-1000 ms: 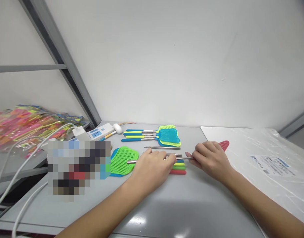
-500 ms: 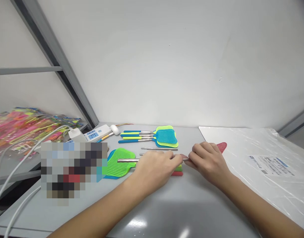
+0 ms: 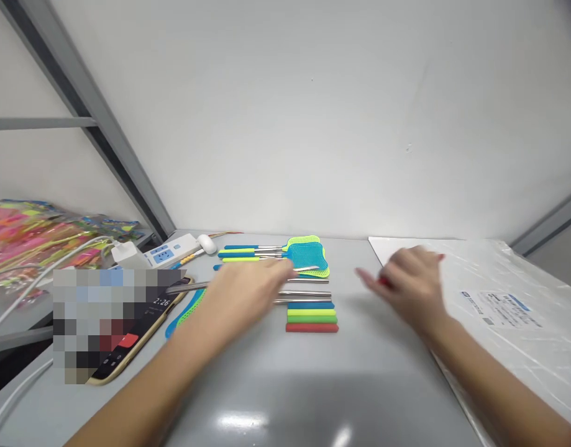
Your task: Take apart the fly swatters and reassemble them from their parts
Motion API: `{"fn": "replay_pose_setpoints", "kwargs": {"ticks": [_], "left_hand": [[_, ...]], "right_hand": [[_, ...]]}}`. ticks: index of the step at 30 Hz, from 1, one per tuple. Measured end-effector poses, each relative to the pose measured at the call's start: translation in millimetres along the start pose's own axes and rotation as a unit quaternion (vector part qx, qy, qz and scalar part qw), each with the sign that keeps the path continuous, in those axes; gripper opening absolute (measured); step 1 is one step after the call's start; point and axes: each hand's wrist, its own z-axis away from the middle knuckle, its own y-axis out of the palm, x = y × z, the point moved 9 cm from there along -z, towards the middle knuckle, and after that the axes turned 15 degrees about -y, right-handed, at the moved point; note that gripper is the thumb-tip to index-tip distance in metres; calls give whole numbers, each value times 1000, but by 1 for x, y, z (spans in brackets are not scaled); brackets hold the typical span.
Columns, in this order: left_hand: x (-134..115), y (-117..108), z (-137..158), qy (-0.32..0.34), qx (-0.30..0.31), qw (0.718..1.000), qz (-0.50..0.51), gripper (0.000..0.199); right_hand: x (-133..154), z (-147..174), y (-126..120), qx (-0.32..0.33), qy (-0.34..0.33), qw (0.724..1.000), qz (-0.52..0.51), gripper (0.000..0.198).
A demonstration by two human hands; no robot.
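The left hand (image 3: 252, 288) clasps one metal rod (image 3: 189, 287), the right hand (image 3: 411, 287) one red piece (image 3: 384, 282), near four coloured sleeves (image 3: 312, 320).

Single head view, near above tabletop (image 3: 276, 363), facing forward and down.

On the desk (image 3: 360, 379), fly swatters (image 3: 306, 256) lie behind the rods (image 3: 308, 293); grips (image 3: 312, 319) lie before them. At left lie a phone (image 3: 145, 320) and, behind it, a power strip (image 3: 171, 249) (bags (image 3: 56, 239) lie farther left); at right, a board (image 3: 522, 360).
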Motion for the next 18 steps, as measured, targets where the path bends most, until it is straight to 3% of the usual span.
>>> {"fn": "replay_pose_setpoints", "kwargs": {"ticks": [2, 5, 9, 12, 18], "left_hand": [[-18, 1, 1, 32, 15, 999, 22, 20], [-42, 2, 5, 48, 9, 998, 48, 31], [-51, 10, 13, 59, 8, 997, 46, 32], [-42, 15, 13, 60, 15, 997, 44, 31], [10, 19, 2, 6, 22, 999, 32, 30]], "right_hand": [[27, -6, 5, 16, -54, 997, -46, 34], [50, -10, 5, 12, -52, 996, -66, 12], [63, -7, 5, 25, -85, 993, -74, 12], [61, -2, 3, 28, -102, 992, -67, 12], [28, 11, -5, -14, -39, 999, -27, 14]]}}
